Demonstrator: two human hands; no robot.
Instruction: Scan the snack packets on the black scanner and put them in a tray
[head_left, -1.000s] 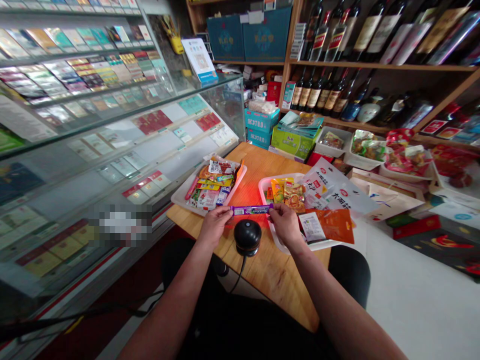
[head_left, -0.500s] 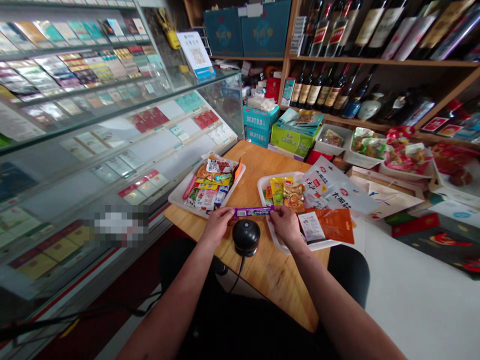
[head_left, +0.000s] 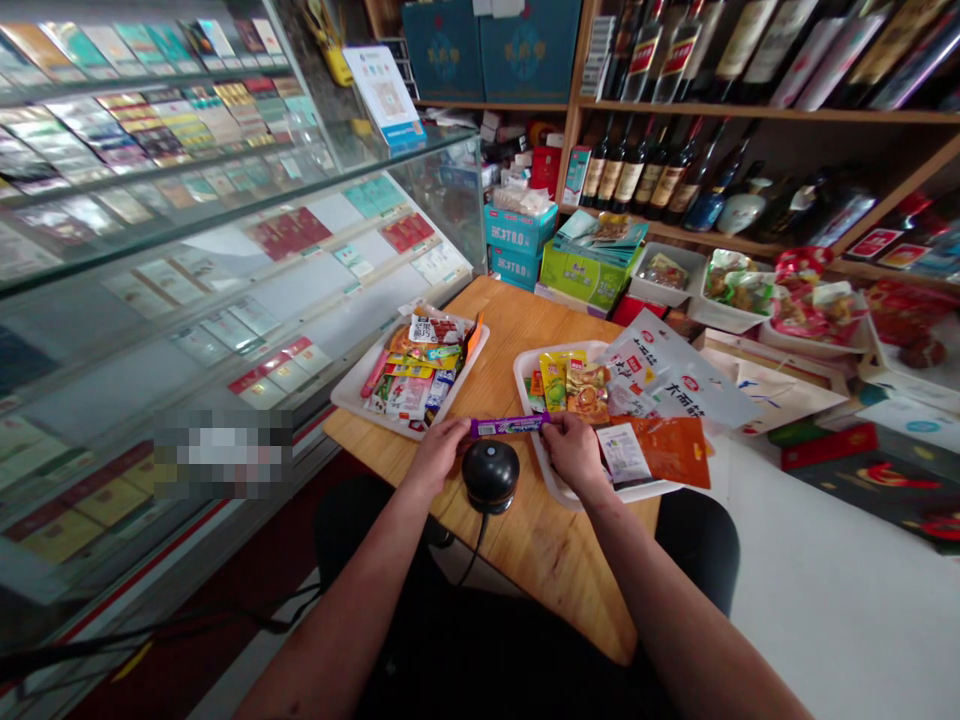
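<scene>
A slim purple candy packet (head_left: 510, 427) is stretched level between my two hands. My left hand (head_left: 441, 452) pinches its left end, where a white barcode patch shows. My right hand (head_left: 574, 450) grips the other end, over the near left rim of the right white tray (head_left: 530, 450). Just below the packet, a round black corded device (head_left: 490, 474) stands on the wooden table (head_left: 510, 340). Snack packets in several colours (head_left: 420, 372) fill the left white tray (head_left: 352, 388). In the right tray lie yellow snack bags (head_left: 574, 385), a grey-white bag and an orange packet (head_left: 670, 450).
On the left runs a glass display counter (head_left: 300, 215) with flat boxes inside. Shelves of bottles (head_left: 645, 175) stand behind. Boxes (head_left: 519, 235) and snack-filled white bins (head_left: 731, 300) sit beyond the table. A black cable (head_left: 474, 555) hangs off the near edge.
The purple packet has tilted slightly, with its printed front turned more toward me. Both hands keep hold of it in nearly the same place. The view has shifted a little.
</scene>
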